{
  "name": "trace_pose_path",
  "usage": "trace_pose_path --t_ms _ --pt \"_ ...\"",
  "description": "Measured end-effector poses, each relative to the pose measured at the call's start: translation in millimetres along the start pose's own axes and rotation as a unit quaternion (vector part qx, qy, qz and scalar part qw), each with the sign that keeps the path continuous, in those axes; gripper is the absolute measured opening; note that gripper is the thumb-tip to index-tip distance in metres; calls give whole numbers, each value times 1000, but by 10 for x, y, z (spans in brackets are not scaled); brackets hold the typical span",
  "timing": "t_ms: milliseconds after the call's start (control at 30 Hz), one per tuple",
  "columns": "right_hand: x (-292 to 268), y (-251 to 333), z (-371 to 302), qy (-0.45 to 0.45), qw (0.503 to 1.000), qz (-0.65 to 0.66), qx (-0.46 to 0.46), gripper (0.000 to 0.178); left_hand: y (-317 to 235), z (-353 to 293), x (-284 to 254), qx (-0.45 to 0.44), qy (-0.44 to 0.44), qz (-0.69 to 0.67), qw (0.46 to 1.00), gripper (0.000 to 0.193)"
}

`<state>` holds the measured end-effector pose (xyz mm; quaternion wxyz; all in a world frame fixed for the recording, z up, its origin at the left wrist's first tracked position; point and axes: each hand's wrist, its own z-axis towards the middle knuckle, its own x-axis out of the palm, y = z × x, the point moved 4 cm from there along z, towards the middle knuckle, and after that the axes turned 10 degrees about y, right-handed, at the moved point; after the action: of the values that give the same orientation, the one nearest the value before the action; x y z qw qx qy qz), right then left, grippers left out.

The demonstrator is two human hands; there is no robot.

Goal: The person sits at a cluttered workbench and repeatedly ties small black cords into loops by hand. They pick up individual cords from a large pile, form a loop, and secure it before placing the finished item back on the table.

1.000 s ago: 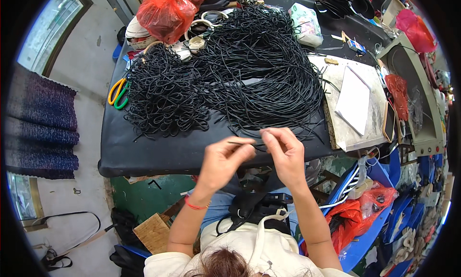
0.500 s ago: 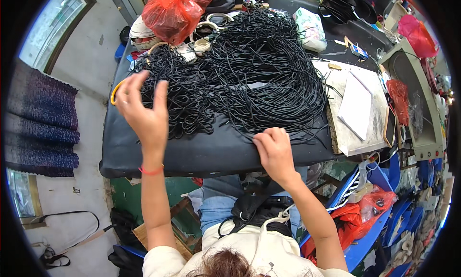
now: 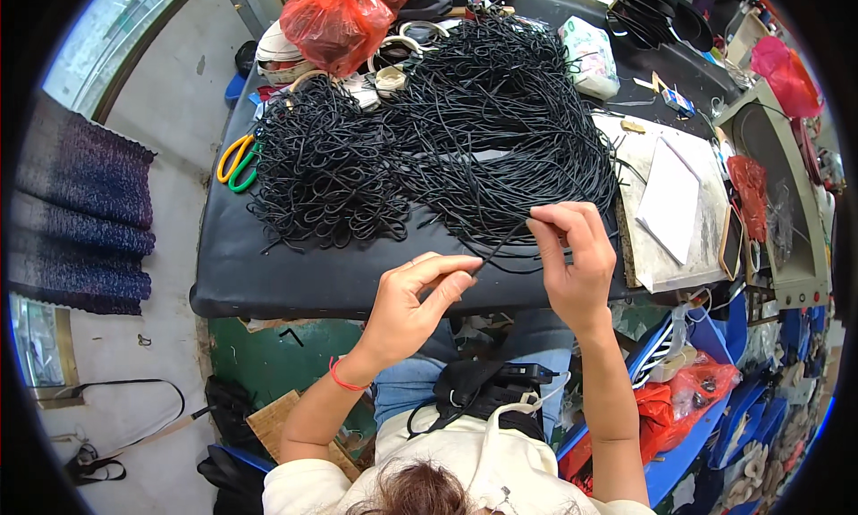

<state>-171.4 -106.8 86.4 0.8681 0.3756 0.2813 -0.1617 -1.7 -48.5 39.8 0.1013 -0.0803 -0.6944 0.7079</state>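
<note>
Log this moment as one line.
left hand: grip closed on black cord | right hand: grip closed on same cord | cord: slants between hands | beyond: looped cord pile left, long-strand bundle right

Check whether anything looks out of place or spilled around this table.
One small thing: a short, bent black piece lies on the green floor near the front of the black table, apart from the black cords heaped on top. It may be a dropped scrap. I see no obvious spill.
</note>
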Motion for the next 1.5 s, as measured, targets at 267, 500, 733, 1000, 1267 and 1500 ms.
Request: trace_pose_path --t_ms 267,500,733,1000,1267,1500 --pt "-111 44 52 -101 994 -5 49 16 100 -82 83 -59 31 -118 991 21" --pt "341 205 -156 89 981 152 77 22 207 70 156 -39 -73 -344 935 18" --pt "375 181 -178 98 975 179 84 20 244 75 170 -42 -94 -339 935 21" --pt "293 165 -240 130 985 97 51 19 272 76 48 8 -140 -511 848 11" --pt "266 219 -189 97 995 3 -35 22 299 31 126 -90 -16 -378 921 17" --pt "256 199 -236 129 991 29 -25 22 215 36 136 -86 -34 -272 958 18"
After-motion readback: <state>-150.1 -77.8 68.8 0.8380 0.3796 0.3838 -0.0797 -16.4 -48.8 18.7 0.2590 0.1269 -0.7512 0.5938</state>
